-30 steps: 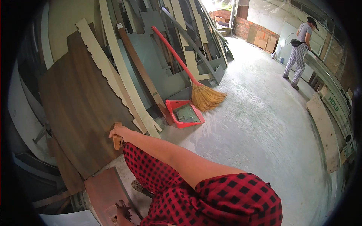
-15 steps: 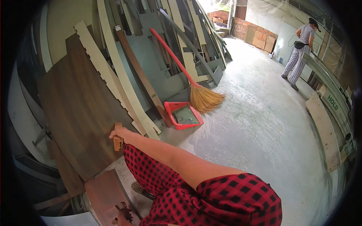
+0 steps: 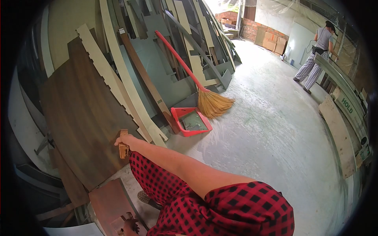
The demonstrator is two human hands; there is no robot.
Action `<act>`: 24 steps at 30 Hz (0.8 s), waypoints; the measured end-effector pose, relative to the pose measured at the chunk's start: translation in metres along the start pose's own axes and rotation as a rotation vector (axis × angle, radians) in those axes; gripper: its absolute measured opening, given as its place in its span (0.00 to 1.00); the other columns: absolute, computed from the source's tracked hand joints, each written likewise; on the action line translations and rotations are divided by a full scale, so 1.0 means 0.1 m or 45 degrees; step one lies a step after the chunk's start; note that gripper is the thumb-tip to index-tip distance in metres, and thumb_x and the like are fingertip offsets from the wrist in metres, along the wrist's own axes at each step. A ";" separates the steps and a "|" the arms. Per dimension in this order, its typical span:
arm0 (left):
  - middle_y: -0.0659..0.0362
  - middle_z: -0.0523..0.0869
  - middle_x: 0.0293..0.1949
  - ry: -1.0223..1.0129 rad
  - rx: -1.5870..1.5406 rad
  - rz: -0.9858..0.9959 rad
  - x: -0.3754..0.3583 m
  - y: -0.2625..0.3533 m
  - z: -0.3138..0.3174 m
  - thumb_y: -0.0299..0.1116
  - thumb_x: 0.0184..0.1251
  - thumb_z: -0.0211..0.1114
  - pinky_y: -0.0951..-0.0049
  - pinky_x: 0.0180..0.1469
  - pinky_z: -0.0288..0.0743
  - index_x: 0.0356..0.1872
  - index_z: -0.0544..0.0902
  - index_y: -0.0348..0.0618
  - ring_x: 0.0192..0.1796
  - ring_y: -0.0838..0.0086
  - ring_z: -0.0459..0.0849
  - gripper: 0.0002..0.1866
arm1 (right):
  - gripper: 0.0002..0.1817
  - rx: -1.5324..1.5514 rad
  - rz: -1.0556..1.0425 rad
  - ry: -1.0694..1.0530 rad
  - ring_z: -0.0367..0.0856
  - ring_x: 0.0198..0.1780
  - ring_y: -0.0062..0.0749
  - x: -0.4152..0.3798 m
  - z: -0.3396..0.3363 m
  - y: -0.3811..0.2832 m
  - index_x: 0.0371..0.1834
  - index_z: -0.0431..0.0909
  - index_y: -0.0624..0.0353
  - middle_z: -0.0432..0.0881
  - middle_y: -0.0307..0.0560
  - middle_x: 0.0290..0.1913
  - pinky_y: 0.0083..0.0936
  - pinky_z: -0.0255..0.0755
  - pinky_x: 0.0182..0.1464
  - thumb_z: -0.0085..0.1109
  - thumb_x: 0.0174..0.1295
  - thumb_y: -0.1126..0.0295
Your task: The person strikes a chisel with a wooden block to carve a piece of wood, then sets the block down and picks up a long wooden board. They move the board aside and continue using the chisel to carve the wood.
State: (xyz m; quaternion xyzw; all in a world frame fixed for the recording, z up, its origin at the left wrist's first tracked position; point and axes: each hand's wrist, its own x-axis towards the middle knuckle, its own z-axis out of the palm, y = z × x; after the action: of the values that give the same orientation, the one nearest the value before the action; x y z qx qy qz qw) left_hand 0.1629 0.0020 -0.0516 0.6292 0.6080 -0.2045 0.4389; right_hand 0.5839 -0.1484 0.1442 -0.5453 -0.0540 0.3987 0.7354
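Observation:
My right hand point(image 3: 125, 139) is closed around a brown wooden block point(image 3: 123, 151), beside my knee in red-and-black checked cloth. Parts of the block show above and below the fingers. A large dark brown wood panel point(image 3: 84, 118) leans behind that hand. At the bottom edge, my left hand point(image 3: 129, 227) is dark and partly cut off. Its fingers look curled over the reddish-brown board point(image 3: 111, 192), next to a paler patch; what they hold I cannot make out.
A red dustpan point(image 3: 191, 121) and a straw broom point(image 3: 214, 103) stand against leaning boards and strips point(image 3: 185, 51). Pale floor point(image 3: 256, 137) stretches to the right. A co-worker point(image 3: 319, 51) stands at the far right by long metal profiles point(image 3: 346, 92). A pale plank point(image 3: 338, 137) leans there.
The co-worker has shifted and leans further forward, with an arm now visible on the right. My right hand and the block keep their place; the left hand has moved slightly.

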 end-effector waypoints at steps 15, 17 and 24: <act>0.53 0.75 0.24 0.020 -0.126 0.003 -0.06 -0.02 -0.04 0.35 0.57 0.66 0.58 0.20 0.72 0.49 0.70 0.48 0.20 0.62 0.76 0.21 | 0.21 0.012 0.034 0.044 0.79 0.32 0.43 0.00 0.00 0.01 0.37 0.74 0.65 0.78 0.51 0.32 0.46 0.73 0.27 0.71 0.38 0.73; 0.53 0.75 0.24 0.025 -0.151 0.006 -0.06 -0.01 -0.04 0.35 0.57 0.66 0.58 0.20 0.72 0.49 0.70 0.48 0.20 0.63 0.76 0.20 | 0.20 0.014 0.037 0.025 0.79 0.31 0.43 0.02 0.01 0.00 0.35 0.74 0.64 0.78 0.51 0.31 0.47 0.72 0.24 0.71 0.38 0.73; 0.53 0.75 0.23 0.026 -0.219 0.015 -0.06 0.02 0.00 0.36 0.57 0.66 0.59 0.20 0.72 0.48 0.70 0.48 0.20 0.63 0.76 0.20 | 0.19 0.010 0.049 0.066 0.79 0.27 0.46 -0.02 0.03 -0.01 0.34 0.74 0.62 0.78 0.50 0.29 0.49 0.70 0.21 0.70 0.38 0.72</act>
State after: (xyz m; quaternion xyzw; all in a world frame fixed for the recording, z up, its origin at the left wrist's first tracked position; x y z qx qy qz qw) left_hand 0.1632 -0.0009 -0.0463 0.5947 0.6242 -0.1426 0.4862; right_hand 0.5816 -0.1476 0.1467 -0.5535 -0.0229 0.3986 0.7309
